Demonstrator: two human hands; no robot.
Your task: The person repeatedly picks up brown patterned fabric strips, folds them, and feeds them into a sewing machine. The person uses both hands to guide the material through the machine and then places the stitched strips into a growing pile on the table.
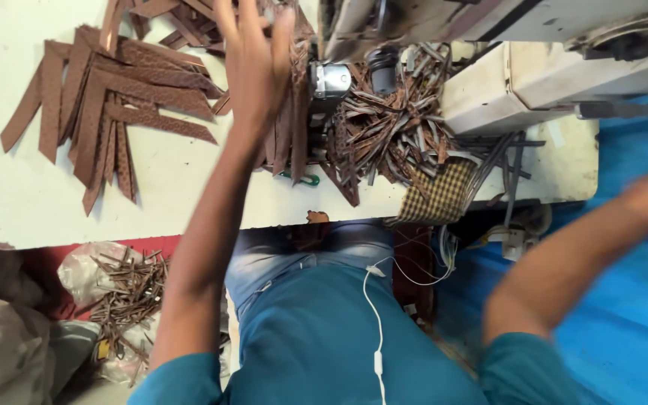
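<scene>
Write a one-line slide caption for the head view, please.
Left hand reaches over brown leather strips on a white table.

One head-worn camera looks steeply down over the person's own chest, close in. The white worktable (151, 187) fills the upper frame, the sewing machine (534, 67) sits at top right, floor below. No second view.

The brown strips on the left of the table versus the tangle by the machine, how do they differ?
The flat brown strips are wide and lie fanned out flat; the tangled scraps are thin and heaped in a jumble. The strips lie apart from the sewing machine; the scraps crowd against it. Both are brown and rest on the white table.
</scene>
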